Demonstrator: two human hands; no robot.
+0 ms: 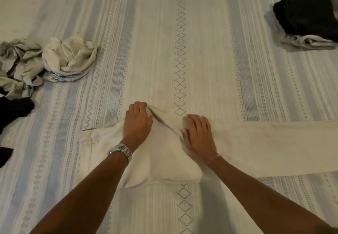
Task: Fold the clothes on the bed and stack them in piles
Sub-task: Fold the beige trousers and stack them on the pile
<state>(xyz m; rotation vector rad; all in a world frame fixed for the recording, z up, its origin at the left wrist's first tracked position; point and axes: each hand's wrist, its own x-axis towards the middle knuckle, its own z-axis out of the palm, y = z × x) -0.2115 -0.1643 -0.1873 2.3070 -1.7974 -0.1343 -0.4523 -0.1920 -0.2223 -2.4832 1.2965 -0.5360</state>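
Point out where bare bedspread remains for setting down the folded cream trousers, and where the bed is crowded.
Free: the broad middle of the bedspread, between the crumpled pale clothes at the left and the dark folded pile at the far right, beyond both hands. Also the near strip below the cream trousers. Crowded: the left edge, where black garments join the crumpled heap.

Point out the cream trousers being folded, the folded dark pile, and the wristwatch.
cream trousers [265, 147]: head view, on the leg stretched rightward.
folded dark pile [309, 16]: head view, top black garment.
wristwatch [122, 151]: head view, metal band.
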